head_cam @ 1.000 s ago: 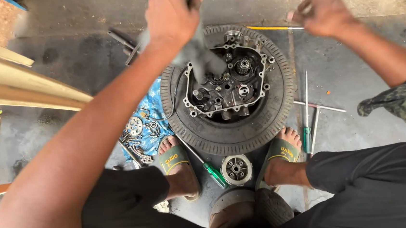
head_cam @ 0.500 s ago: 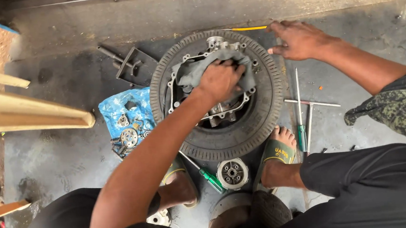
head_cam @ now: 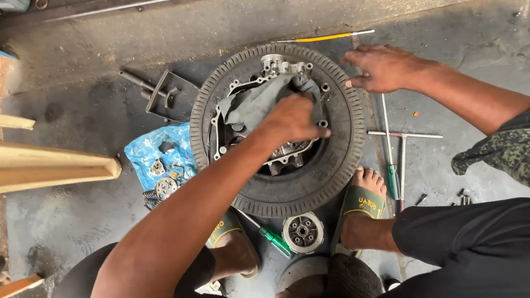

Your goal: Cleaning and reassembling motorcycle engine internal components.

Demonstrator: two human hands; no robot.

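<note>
A black tyre (head_cam: 335, 162) lies flat on the concrete floor between my feet. Inside it rests a metal engine case (head_cam: 281, 157). A dark grey rag (head_cam: 255, 102) covers the top of the case. My left hand (head_cam: 294, 118) is pressed down on the rag, fingers closed over it. My right hand (head_cam: 384, 67) rests on the tyre's upper right rim with its fingers spread, holding nothing.
A round clutch part (head_cam: 303, 232) and a green-handled screwdriver (head_cam: 275, 239) lie by my feet. A T-handle wrench (head_cam: 402, 147) and another screwdriver (head_cam: 392, 173) lie right of the tyre. Left are a blue bag with gears (head_cam: 159, 163), a metal bracket (head_cam: 166, 94) and wooden planks (head_cam: 39, 163).
My left hand came down from above the tyre and laid the rag on the engine case. My right hand dropped onto the tyre's rim.
</note>
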